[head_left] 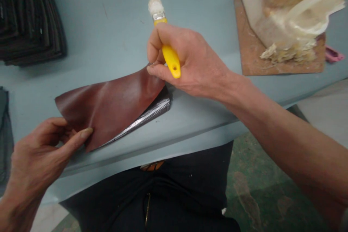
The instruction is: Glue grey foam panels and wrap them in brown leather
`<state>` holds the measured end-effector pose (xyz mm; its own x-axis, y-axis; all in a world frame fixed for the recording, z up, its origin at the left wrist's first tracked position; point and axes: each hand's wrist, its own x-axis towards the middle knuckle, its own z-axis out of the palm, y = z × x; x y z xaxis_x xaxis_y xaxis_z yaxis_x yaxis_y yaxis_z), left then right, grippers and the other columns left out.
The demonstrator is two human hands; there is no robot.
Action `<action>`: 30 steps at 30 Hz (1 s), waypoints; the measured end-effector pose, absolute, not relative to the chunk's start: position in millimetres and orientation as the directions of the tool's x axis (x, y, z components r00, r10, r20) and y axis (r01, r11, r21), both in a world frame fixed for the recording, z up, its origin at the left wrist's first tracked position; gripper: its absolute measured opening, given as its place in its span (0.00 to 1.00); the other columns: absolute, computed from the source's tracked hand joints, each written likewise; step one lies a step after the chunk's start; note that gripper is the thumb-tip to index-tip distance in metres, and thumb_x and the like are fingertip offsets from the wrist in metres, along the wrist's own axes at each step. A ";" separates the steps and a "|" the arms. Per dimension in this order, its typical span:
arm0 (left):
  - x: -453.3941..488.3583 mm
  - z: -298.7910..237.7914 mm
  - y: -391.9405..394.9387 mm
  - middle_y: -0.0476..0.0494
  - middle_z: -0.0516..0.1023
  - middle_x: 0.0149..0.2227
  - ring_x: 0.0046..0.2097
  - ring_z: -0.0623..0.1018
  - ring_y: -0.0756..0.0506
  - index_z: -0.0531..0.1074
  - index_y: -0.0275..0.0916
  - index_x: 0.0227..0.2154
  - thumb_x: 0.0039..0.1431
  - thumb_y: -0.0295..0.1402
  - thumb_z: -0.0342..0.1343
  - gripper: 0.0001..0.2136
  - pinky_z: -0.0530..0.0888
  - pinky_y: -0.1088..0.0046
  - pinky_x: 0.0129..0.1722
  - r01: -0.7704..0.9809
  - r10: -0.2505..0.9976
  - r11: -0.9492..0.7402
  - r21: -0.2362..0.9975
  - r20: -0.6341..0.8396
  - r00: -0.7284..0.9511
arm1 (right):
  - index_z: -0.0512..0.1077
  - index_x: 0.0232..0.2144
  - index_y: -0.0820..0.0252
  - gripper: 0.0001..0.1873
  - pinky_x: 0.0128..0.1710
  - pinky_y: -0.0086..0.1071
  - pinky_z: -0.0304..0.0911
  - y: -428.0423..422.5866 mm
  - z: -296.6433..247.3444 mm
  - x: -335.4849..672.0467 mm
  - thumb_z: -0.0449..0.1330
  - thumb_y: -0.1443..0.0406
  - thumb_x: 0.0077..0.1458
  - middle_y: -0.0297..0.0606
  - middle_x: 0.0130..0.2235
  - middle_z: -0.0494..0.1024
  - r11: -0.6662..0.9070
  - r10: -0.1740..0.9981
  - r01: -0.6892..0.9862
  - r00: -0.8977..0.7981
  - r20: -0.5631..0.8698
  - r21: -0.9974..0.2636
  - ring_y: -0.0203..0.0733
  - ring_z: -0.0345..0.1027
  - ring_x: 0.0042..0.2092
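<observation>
A reddish-brown leather piece (pixel 116 103) is lifted and bent over a thin stack of dark pieces (pixel 154 108) whose front edges look smeared with something white and shiny. My left hand (pixel 46 148) pinches its near left end between thumb and fingers. At its far right corner, my right hand (pixel 187 56) is closed, thumb and fingertips on the leather. That same hand also grips a yellow-handled paintbrush (pixel 171 59), its bristles pointing away from me and caked in a creamy white substance. Part of the handle is hidden by the fingers.
A tall stack of dark pieces (pixel 29 21) stands at the back left, and more dark material (pixel 4 134) lies at the left edge. On the right, a brown board (pixel 250 50) bears a whitish, crusted container (pixel 261 11). Beside it is a pink object (pixel 334 55). The blue-grey table's (pixel 201 116) front edge runs before me.
</observation>
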<state>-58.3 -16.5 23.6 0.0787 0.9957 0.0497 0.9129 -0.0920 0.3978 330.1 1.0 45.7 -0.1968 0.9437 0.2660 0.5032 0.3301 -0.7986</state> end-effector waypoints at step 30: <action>-37.8 35.7 -22.4 0.54 0.76 0.25 0.24 0.73 0.52 0.74 0.43 0.31 0.49 0.45 0.71 0.15 0.69 0.77 0.25 0.834 0.994 -0.095 0.543 0.007 0.109 | 0.65 0.33 0.50 0.11 0.43 0.41 0.68 -11.1 26.0 336.4 0.66 0.65 0.57 0.33 0.36 0.79 0.244 0.970 0.559 -0.133 0.204 -0.793 0.45 0.71 0.38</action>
